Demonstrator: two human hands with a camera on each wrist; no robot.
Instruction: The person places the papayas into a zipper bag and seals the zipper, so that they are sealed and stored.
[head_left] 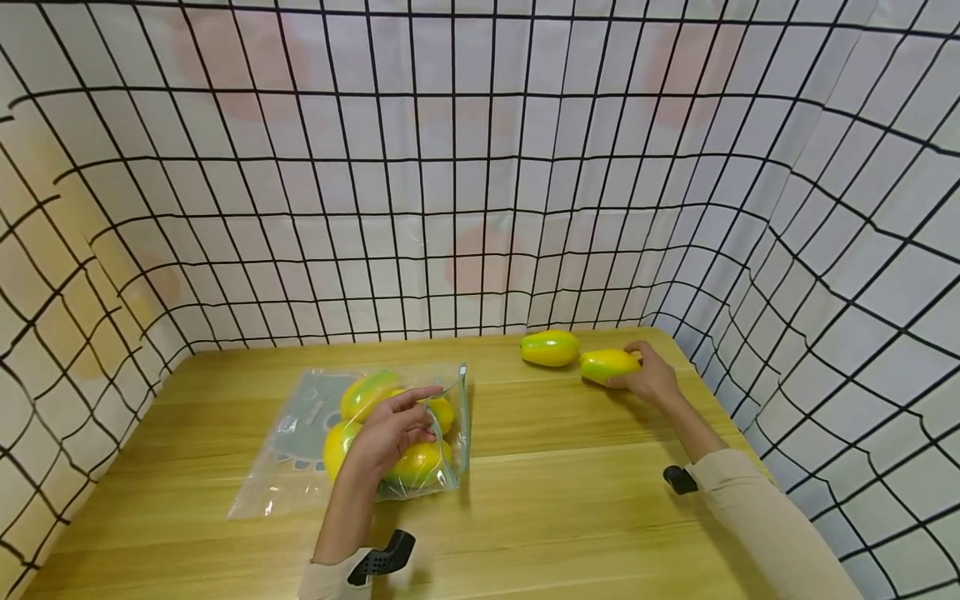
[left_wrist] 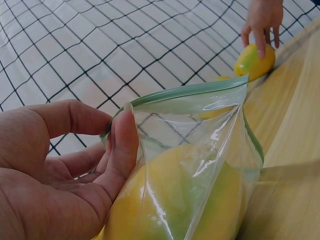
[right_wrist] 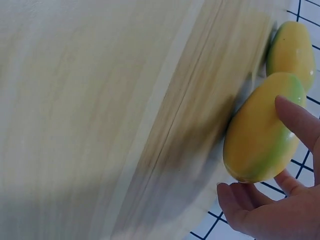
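A clear zip bag (head_left: 292,433) with a pale green zip edge lies at the table's left, several yellow-green mangoes (head_left: 367,393) inside it. My left hand (head_left: 393,433) reaches over the bag. In the left wrist view, its thumb and index finger pinch the bag's zip edge (left_wrist: 180,91), and a mango (left_wrist: 170,195) bulges the plastic just beyond the fingertips. Over at the back right, my right hand (head_left: 647,375) grips a loose mango (head_left: 607,365) by one end, thumb on one side and fingers round the other. A second loose mango (head_left: 550,348) lies just left of it.
Black wire grid panels (head_left: 450,183) backed with white sheeting rise behind the wooden table (head_left: 570,517) and along both sides. Both loose mangoes are close to the back edge. A black device (head_left: 382,558) is strapped on the left wrist and another (head_left: 680,480) on the right.
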